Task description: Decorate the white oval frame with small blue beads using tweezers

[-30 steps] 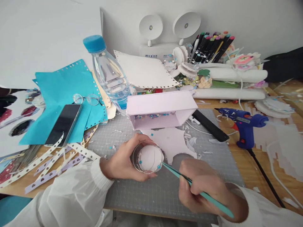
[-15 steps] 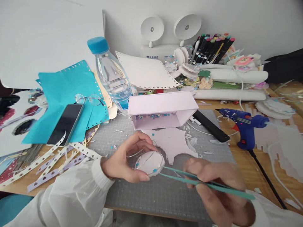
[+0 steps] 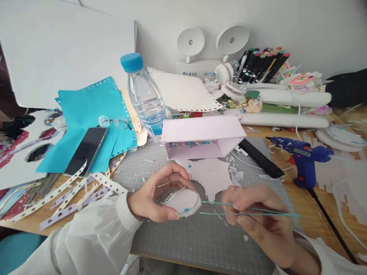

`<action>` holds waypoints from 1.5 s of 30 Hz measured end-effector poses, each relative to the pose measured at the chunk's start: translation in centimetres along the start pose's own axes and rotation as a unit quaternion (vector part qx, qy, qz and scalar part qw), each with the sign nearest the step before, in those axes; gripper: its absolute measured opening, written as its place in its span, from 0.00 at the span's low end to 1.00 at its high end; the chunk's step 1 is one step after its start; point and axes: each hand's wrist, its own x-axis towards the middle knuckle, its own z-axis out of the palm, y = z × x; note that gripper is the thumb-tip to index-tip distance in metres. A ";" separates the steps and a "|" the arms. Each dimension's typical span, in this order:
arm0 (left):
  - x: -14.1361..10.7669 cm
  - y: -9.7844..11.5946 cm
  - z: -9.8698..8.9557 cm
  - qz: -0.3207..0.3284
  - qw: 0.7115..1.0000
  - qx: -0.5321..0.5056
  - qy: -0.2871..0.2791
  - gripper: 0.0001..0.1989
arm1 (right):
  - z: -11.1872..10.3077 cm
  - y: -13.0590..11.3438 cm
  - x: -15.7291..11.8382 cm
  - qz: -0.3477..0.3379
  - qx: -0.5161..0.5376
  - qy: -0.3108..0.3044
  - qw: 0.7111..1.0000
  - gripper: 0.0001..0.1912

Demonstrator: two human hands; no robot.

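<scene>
My left hand is closed around the edge of a small white oval foam piece, which carries tiny blue and white bits and a loop of thin wire. Between the thumb and fingers of my right hand is a pair of green tweezers. Their two tips are apart and end just right of the oval piece, with a narrow gap to it. Beyond my hands a pale lilac open box lies on its side, with small blue bits inside. A ragged lilac-white sheet is spread before it.
A grey cutting mat lies beneath. To the right are a blue glue gun with its cord and a black bar-shaped tool. A water bottle, glasses, a phone and punched strips are leftward.
The tweezers have turned more edge-on and their tips have drawn slightly away from the oval piece. My left hand keeps its grip. The whole view has shifted a little.
</scene>
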 end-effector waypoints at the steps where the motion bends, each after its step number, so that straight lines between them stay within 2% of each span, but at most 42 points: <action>1: 0.0 0.0 0.0 -0.002 1.000 -0.002 -0.001 0.32 | -0.1 0.0 -0.1 0.002 -0.003 -0.013 1.000 0.06; 5: -0.1 0.0 0.1 -0.010 1.000 -0.006 -0.020 0.32 | -0.2 0.0 -0.2 0.012 -0.004 -0.055 0.998 0.07; 11: -0.2 0.1 0.1 -0.009 0.999 -0.013 -0.033 0.33 | 0.1 -0.3 0.6 -0.004 -0.007 -0.084 0.996 0.08; 16: -0.1 0.1 0.1 -0.007 0.999 -0.019 -0.034 0.34 | -0.2 -0.8 1.3 -0.044 -0.094 -0.106 0.989 0.07; 18: -0.1 0.2 0.1 -0.010 0.999 -0.016 -0.035 0.34 | -0.3 -0.8 1.4 -0.061 -0.110 -0.103 0.987 0.07; 25: -0.1 0.3 0.1 -0.018 0.999 -0.033 -0.016 0.33 | -0.4 -0.2 1.1 -0.106 -0.061 -0.075 0.990 0.13; 34: -0.1 -0.1 -0.1 -0.023 0.998 -0.058 -0.014 0.32 | -0.7 0.1 0.7 -0.110 -0.049 -0.093 0.988 0.17; 40: -0.2 -0.3 -0.2 -0.024 0.995 -0.099 -0.008 0.37 | -1.0 0.0 0.4 -0.114 -0.059 -0.101 0.987 0.18; 45: -0.1 -0.1 -0.2 -0.033 0.991 -0.129 0.016 0.43 | -0.7 -0.3 0.7 -0.105 -0.066 -0.084 0.989 0.16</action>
